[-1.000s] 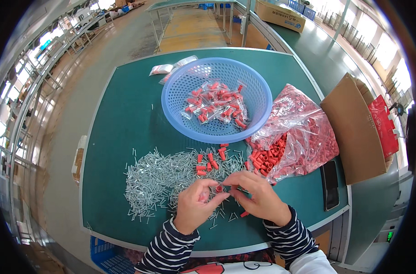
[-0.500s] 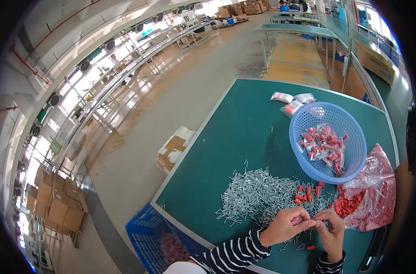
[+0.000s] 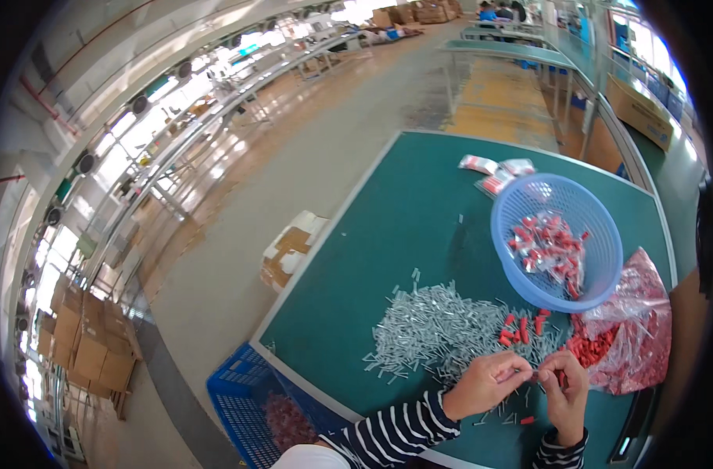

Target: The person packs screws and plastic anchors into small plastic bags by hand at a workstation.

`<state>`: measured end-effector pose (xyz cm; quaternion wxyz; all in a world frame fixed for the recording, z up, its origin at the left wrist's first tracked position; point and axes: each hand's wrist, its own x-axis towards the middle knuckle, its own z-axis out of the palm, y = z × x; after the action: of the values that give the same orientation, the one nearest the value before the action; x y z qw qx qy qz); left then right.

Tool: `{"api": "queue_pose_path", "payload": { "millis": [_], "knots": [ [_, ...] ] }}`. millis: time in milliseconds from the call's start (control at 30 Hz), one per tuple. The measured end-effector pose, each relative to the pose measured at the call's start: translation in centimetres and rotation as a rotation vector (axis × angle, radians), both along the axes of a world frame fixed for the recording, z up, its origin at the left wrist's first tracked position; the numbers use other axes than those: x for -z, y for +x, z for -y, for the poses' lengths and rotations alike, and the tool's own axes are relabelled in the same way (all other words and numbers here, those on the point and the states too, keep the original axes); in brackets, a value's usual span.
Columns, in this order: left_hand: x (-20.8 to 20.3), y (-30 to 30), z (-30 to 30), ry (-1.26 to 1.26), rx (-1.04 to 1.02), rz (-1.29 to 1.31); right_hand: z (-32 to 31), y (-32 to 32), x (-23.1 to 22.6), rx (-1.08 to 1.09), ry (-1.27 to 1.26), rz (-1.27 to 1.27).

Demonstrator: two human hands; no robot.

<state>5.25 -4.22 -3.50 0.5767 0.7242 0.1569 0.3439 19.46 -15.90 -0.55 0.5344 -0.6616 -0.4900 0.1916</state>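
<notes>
At the table's near side my left hand is closed in a pinch, its fingertips almost meeting those of my right hand. What the left fingers hold, if anything, is too small to tell. A small red plastic piece shows at the fingertips of my right hand, which is closed around it. Just beyond the hands lies a heap of thin silver screws, with several red plastic pieces on its right part. To the right, a clear plastic bag lies open, full of such red pieces.
A blue round basket holds small clear packets of red pieces. Behind it lie flat packets. A blue crate stands below the green table at left, near a taped carton.
My right hand has turned slightly, and its fingertips have drawn a little apart from the left hand's, showing red between them. The whole view has shifted slightly.
</notes>
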Motion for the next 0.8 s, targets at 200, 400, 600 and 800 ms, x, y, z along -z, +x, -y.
{"api": "queue_pose_path", "payload": {
  "millis": [200, 400, 600, 800],
  "knots": [
    [0.0, -0.9, -0.7, 0.029, 0.008, -0.050, -1.3, 0.3, -0.2, -0.200, -0.022, -0.013],
    [-0.3, 0.2, -0.3, -0.413, 0.037, -0.055, -2.3, 2.3, -1.5, 0.070, 0.176, -0.369],
    [-0.6, -0.6, -0.7, -0.792, 0.167, 0.021, -1.9, 1.0, -1.6, 0.140, 0.204, -0.397],
    [-0.7, -0.2, 0.3, -0.694, 0.138, -0.135, -0.7, -1.5, 0.3, -0.056, -0.095, -0.131]
  ]
}}
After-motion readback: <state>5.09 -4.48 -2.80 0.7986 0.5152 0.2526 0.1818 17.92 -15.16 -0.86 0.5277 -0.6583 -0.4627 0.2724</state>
